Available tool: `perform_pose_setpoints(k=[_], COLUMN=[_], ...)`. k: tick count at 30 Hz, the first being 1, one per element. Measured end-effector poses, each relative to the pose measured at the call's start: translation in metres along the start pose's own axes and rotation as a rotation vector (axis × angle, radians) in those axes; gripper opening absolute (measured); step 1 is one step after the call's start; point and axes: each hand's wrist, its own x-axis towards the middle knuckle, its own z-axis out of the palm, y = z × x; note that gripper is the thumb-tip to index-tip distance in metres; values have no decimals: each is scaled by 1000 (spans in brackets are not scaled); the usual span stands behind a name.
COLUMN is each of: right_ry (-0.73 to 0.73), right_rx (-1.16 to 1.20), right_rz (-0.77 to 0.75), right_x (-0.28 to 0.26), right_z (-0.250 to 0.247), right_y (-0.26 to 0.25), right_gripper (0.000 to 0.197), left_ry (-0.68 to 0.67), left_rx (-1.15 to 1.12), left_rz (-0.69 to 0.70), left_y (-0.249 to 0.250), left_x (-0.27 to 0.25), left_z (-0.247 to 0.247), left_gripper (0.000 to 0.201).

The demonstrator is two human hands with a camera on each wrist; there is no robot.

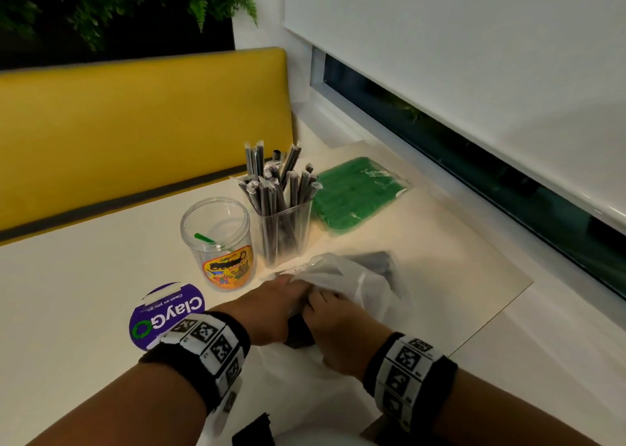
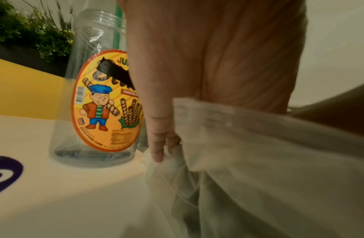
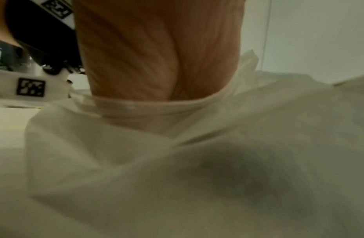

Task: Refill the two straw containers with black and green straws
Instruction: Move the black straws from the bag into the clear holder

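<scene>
Both hands work a translucent plastic bag [image 1: 352,276] on the tabletop [image 1: 84,276] — left hand [image 1: 271,305] pinching its edge, right hand [image 1: 338,327] gripping inside — while black straws [image 1: 281,188] stand upright, fanned, in the clear container [image 1: 286,232].

Both hands — left hand [image 1: 271,307], right hand [image 1: 342,330] — grip the plastic bag [image 1: 352,279] beside the jar [image 1: 220,242].

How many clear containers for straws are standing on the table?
2: a round labelled jar on the left holding one green straw, and beside it a clear cup full of black straws.
</scene>
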Motion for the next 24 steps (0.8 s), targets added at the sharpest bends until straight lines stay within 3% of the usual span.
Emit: perform_pose_setpoints(k=[7,15,18,21,24], right_ry=[133,36,-98,-137,-190], right_rx=[92,61,28,78,183], right_rz=[62,134,134,97,118], right_x=[8,11,14,15,18], right_z=[15,20,15,19,4], right_y=[-1,0,0,1,9], right_gripper=[51,45,37,36,32], left_ry=[49,105,113,38,-9], left_rx=[7,2,-5,-10,-49], left_rz=[-38,-52,-20,-32,-21], left_y=[-3,-3,-1,-5,-1], left_x=[0,3,4,4,-2], left_z=[4,6,5,4,-5], left_gripper=[95,90,91,103,91])
